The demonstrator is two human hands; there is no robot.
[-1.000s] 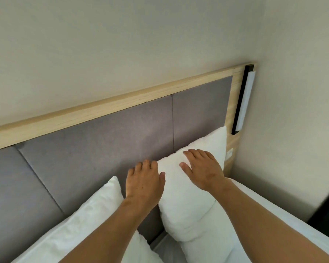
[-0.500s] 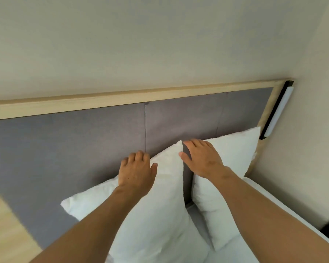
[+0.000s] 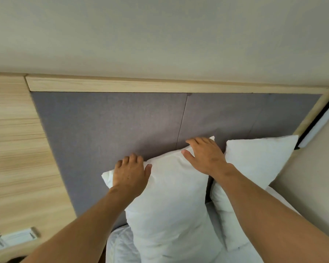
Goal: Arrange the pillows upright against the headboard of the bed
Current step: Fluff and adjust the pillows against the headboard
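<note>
Two plump white pillows upright against the headboard [image 3: 122, 126], a padded grey fabric panel split by vertical seams and framed in pale wood. Nearer pillow [image 3: 171, 202] soft, slightly creased cotton, standing on end at a tilt, upper edge against the grey padding, lower end on the white bed [image 3: 122, 247]. Left hand [image 3: 130, 173] on its upper left corner, fingers curled over the top edge, thumb on the front face: grip closed on that corner. Right hand [image 3: 207, 156] spread flat over the upper right corner, fingers draped behind the edge, grip loose and pressing rather than pinching. Second pillow [image 3: 254, 164] just beside, to the right, also leaning on the headboard, corner pointed up. Long white light bar [image 3: 319, 122] in a black mount at the headboard's right edge. Wood-grain wall panel [image 3: 17, 149] on the left
</note>
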